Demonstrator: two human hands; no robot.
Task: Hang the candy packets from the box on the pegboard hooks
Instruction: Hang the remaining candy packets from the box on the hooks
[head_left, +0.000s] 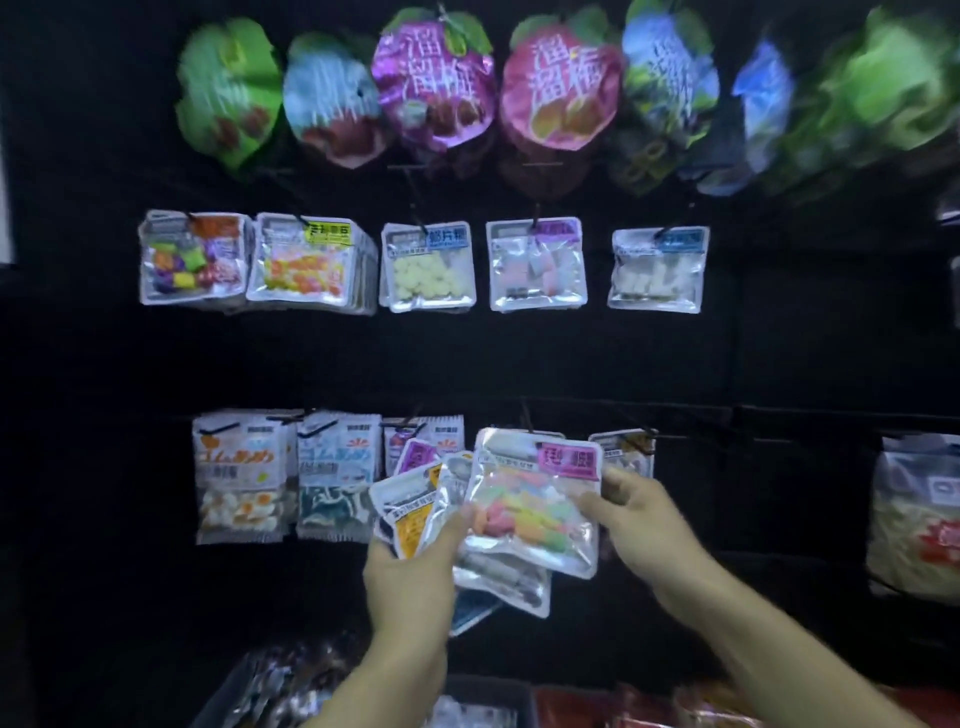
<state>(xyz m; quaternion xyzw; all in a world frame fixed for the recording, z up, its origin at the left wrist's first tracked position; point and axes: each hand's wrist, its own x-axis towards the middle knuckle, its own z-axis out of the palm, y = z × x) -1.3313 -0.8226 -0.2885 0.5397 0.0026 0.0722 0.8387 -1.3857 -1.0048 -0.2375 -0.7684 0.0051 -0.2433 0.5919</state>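
Silver foil flashing up front: the left hand (410, 566) grips a fan (431, 514) of candy packets, fingers curled round their lower edges, while the right hand (631, 512) pinches the right edge of the front packet (530, 509), the one with pastel candies and a pink label. That packet sits just left of the right hand, overlapping the fan, its top edge right up under a bare hook (527, 421) on the pegboard (519, 364). The box (363, 691) lies low, beneath the left wrist, more foil packs in it.

The step looks like peeling the top packet off to hang it. Best play, I'd say: keep the left grip firm so the rest don't slide, lift the packet clear, find its hang hole, and thread it straight onto the hook with the label facing out. Matching pink-labelled packs (537, 262) hang well above the right hand, so that hook may suit better.

Writing: the big purple bag (434, 78) and pink bag (558, 83) at the top read 溜溜梅. The small labels are too blurred to read surely
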